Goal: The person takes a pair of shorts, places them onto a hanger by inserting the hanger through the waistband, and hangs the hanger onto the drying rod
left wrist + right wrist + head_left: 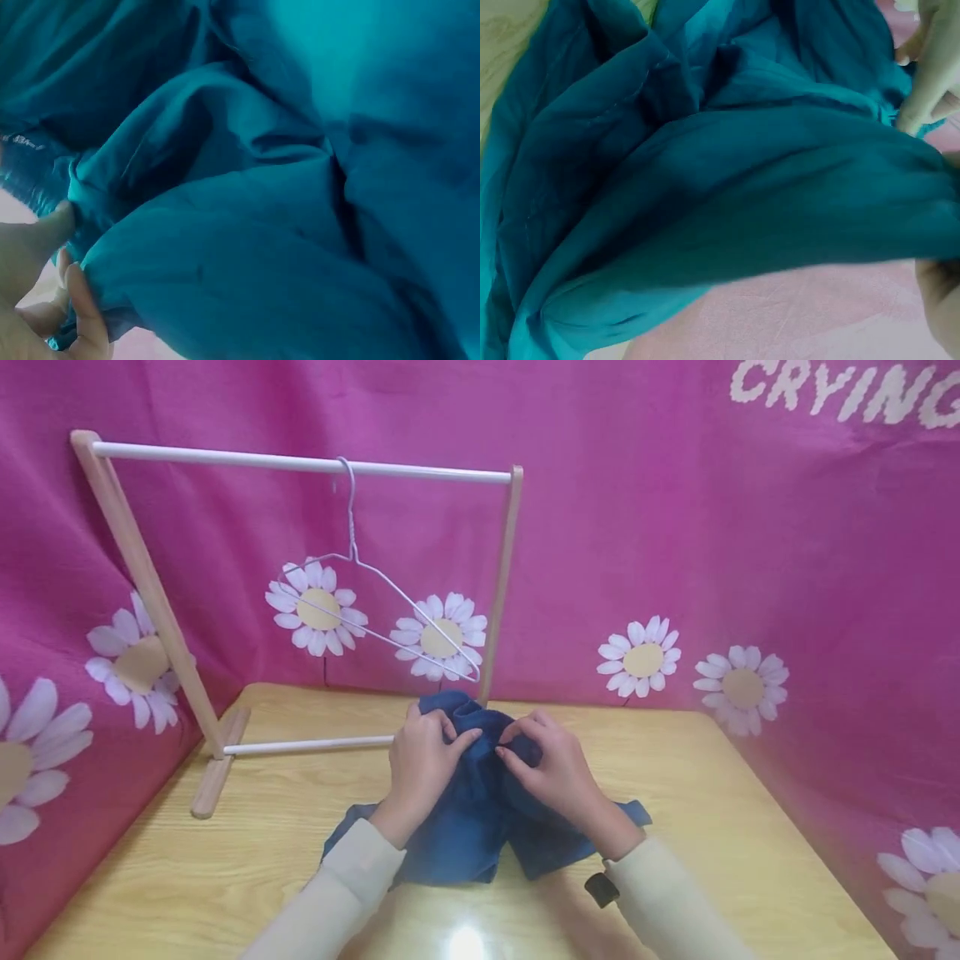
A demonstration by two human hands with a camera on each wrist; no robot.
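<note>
at the wood-grained table (675, 768), both hands (422, 756) pinch a blue garment (453, 839).

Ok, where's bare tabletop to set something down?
Right: the table between the blue garment and the pink cloth. Left: between the rack's foot and left sleeve. Crowded: the middle, where left hand and right hand hold the garment.

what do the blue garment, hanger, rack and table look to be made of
Garment: fabric, perhaps cotton; soft creases, mostly matt, visible stitching.
Hanger: probably metal wire, thin with a twisted neck.
Rack posts: likely wood, from their tan colour.
Rack bars: smooth white, metal or plastic unclear.
Table: wood-grain, shiny where light glares; real wood or laminate unclear.
</note>
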